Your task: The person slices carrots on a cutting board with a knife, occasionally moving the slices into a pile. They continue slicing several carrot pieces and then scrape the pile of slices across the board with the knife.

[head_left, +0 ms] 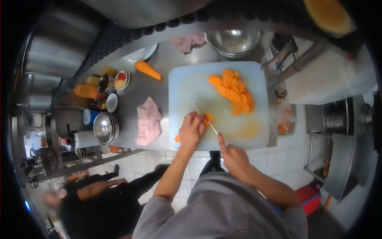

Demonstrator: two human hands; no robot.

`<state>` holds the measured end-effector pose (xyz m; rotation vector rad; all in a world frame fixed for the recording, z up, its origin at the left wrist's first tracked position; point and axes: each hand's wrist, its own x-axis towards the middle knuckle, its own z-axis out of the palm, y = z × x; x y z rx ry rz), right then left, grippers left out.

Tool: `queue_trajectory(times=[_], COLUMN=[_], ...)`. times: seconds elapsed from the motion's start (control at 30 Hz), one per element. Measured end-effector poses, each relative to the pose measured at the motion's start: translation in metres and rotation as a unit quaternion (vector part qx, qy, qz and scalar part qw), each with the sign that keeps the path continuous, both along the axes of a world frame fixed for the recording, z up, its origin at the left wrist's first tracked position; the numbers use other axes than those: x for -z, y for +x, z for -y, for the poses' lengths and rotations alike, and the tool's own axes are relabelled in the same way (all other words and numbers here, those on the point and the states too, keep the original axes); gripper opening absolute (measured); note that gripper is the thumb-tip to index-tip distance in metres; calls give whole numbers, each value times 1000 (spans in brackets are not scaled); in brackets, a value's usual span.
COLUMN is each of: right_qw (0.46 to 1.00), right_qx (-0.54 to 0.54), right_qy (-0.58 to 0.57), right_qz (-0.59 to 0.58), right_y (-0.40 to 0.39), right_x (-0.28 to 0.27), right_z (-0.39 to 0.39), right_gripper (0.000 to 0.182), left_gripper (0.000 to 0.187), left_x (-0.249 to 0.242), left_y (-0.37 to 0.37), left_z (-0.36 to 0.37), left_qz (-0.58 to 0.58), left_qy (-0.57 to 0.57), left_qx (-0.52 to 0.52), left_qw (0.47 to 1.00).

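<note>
My left hand is closed over a peeled carrot on the white cutting board; one end of it shows by the wrist. In my right hand is a knife, its thin blade seen edge-on beside my left fingertips. A cut carrot piece lies against the blade. Farther up the board is a heap of round carrot slices. Another whole carrot rests on the steel counter, left of the board.
A pink cloth lies left of the board, and a metal colander stands behind it. Steel bowls and small dishes line the left side. Carrot scraps sit in a container at right. Another person is at lower left.
</note>
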<state>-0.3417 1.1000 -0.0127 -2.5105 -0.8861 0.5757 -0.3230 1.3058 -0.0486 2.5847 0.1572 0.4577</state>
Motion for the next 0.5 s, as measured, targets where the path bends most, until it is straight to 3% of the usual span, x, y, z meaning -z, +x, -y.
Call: queue_trajectory(times=[0.17,0.27,0.5], right_qw=[1000,999,998], right_qx=[-2,8,26], right_qy=[3,17,-27], right_qz=[10,36,-42], right_y=[4,-1,-36], right_x=[10,-17,-72], right_z=[-4,2,33], right_gripper=[80,79,79], left_gripper=[30,30,25], left_x=[0,-4,-6], left_y=[-3,3,4], left_z=[0,-2,0], left_qz=[5,20,20], left_qy=[-2,9,6], left_qx=[-2,0,4], left_qw=[1000,1000,1000])
